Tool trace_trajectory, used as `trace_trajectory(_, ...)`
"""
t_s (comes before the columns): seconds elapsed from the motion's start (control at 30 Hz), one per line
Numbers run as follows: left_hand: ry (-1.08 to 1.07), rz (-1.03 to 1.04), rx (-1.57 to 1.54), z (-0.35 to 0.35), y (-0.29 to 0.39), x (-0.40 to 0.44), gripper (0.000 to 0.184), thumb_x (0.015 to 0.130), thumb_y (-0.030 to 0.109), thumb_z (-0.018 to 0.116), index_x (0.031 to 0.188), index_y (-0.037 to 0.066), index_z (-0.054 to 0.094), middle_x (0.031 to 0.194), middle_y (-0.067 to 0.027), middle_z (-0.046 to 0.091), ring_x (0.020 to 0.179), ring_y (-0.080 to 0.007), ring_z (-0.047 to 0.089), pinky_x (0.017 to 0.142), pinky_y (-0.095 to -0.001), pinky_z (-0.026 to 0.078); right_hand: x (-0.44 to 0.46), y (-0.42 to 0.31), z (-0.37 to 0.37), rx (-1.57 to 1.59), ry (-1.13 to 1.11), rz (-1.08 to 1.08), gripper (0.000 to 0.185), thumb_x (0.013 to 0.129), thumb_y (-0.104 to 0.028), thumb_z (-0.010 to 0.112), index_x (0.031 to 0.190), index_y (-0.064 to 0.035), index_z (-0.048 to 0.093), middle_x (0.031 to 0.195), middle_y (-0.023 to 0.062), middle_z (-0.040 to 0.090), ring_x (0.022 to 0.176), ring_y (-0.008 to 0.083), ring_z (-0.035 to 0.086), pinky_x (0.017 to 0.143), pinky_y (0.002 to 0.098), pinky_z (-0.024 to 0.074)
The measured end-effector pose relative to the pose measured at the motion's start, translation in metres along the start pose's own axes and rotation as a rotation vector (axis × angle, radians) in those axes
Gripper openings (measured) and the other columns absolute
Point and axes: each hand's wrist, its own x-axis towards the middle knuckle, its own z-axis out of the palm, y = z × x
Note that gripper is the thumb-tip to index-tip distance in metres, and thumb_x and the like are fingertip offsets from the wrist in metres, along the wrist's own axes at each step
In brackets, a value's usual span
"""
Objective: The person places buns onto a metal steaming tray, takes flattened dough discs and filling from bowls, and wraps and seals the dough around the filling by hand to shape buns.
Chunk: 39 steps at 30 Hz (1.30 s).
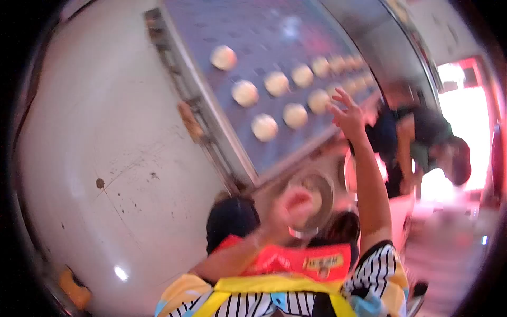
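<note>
My right hand (349,113) is stretched out over the near right edge of the blue-grey tray (200,31), beside the rows of pale round dough pieces (295,115). Its fingers are spread and nothing shows between them. Closer to my body, my left hand (296,207) is in front of a round metal bowl (323,191) with something pale inside. Motion blurs this hand, so its fingers and anything in them cannot be made out.
Another person (422,132) in dark clothes bends at the right, near a bright doorway (467,121). A metal rail (224,132) borders the tray on the left. Beyond it lies a pale, stained floor (105,132). A dark rounded shape (232,219) is near my left forearm.
</note>
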Motion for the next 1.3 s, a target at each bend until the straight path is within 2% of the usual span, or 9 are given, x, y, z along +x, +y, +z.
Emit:
trace_trajectory(0.07,0.043,0.153,0.136,0.004,0.022,-0.007,0.021,0.085,0.008,0.06,0.105,0.004,0.057,0.1,-0.0056,0.061,0.092,-0.0133,0.058,0.086,-0.0283,0.046,-0.055,0.083,-0.025,-0.039,0.084,-0.096,0.052,0.08,-0.029,0.071,0.124,-0.0072,0.055,0.101,0.0089,0.066,0.063,0.012,0.059,0.052,0.0272,0.0503)
trace_trajectory(0.13,0.1,0.231,0.183,0.0,0.029,-0.019,0.021,0.088,0.014,0.057,0.104,0.0,0.056,0.1,-0.0107,0.062,0.092,-0.0168,0.059,0.084,-0.0301,0.047,-0.116,0.131,-0.044,0.223,0.127,0.262,0.044,0.083,-0.028,0.069,0.116,-0.0004,0.059,0.095,0.0078,0.066,0.05,0.0116,0.056,0.047,0.0252,0.048)
trace_trajectory(0.3,0.099,0.452,0.222,-0.003,0.017,-0.023,0.033,0.093,0.027,0.051,0.109,-0.002,0.053,0.102,-0.0143,0.061,0.09,-0.0225,0.059,0.081,-0.0332,0.047,-0.247,0.308,-0.031,0.241,0.132,0.567,0.043,0.083,-0.03,0.069,0.104,0.0064,0.063,0.078,0.0104,0.065,0.045,0.0116,0.054,0.043,0.0251,0.0441)
trace_trajectory(0.37,0.05,0.464,0.307,0.008,0.03,-0.011,0.037,0.094,0.03,0.05,0.109,-0.003,0.052,0.102,-0.0145,0.061,0.087,-0.0218,0.059,0.08,-0.0327,0.047,-0.276,0.335,-0.012,0.176,0.032,0.773,0.041,0.08,-0.029,0.07,0.104,0.0035,0.064,0.085,0.0135,0.067,0.057,0.0191,0.062,0.053,0.0303,0.05)
trace_trajectory(0.5,0.038,0.396,0.315,0.026,0.063,0.044,0.039,0.096,0.031,0.045,0.112,-0.004,0.052,0.102,-0.0122,0.061,0.091,-0.0187,0.058,0.082,-0.0307,0.046,-0.297,0.398,0.041,-0.146,-0.156,0.569,0.045,0.076,-0.03,0.071,0.112,-0.004,0.063,0.097,0.0166,0.067,0.086,0.0311,0.065,0.077,0.0376,0.0505)
trace_trajectory(0.77,-0.038,-0.095,-0.05,0.119,-0.064,0.139,0.029,0.095,0.025,0.048,0.108,0.001,0.058,0.096,-0.0105,0.065,0.085,-0.0186,0.063,0.077,-0.0304,0.05,-0.275,0.413,0.119,-0.137,-0.188,0.525,0.051,0.077,-0.031,0.07,0.12,-0.0075,0.058,0.108,0.0179,0.064,0.102,0.0333,0.061,0.088,0.0406,0.0475)
trace_trajectory(0.97,0.082,-0.337,0.146,0.103,-0.091,0.143,0.023,0.095,0.021,0.05,0.104,0.001,0.058,0.093,-0.011,0.064,0.082,-0.0158,0.062,0.073,-0.0264,0.05,-0.302,0.458,0.143,-0.295,-0.436,0.875,0.047,0.076,-0.021,0.071,0.119,-0.0095,0.057,0.116,0.0186,0.06,0.107,0.0344,0.057,0.091,0.0423,0.0462)
trace_trajectory(1.17,-0.009,-0.387,0.279,0.108,-0.099,0.152,0.028,0.096,0.022,0.047,0.108,-0.001,0.056,0.096,-0.0119,0.063,0.082,-0.0164,0.061,0.073,-0.0268,0.049,-0.342,0.457,0.179,-0.274,-0.134,0.858,0.06,0.075,-0.024,0.069,0.126,-0.0099,0.042,0.122,0.0113,0.054,0.116,0.0334,0.048,0.092,0.0444,0.0449)
trace_trajectory(1.3,-0.056,-0.419,0.286,0.109,-0.105,0.154,0.027,0.096,0.022,0.046,0.108,-0.001,0.055,0.096,-0.0126,0.063,0.082,-0.0163,0.062,0.073,-0.0264,0.049,-0.332,0.456,0.167,-0.172,-0.071,0.919,0.055,0.07,-0.028,0.075,0.118,-0.0114,0.053,0.122,0.0106,0.053,0.116,0.033,0.047,0.093,0.047,0.0431)
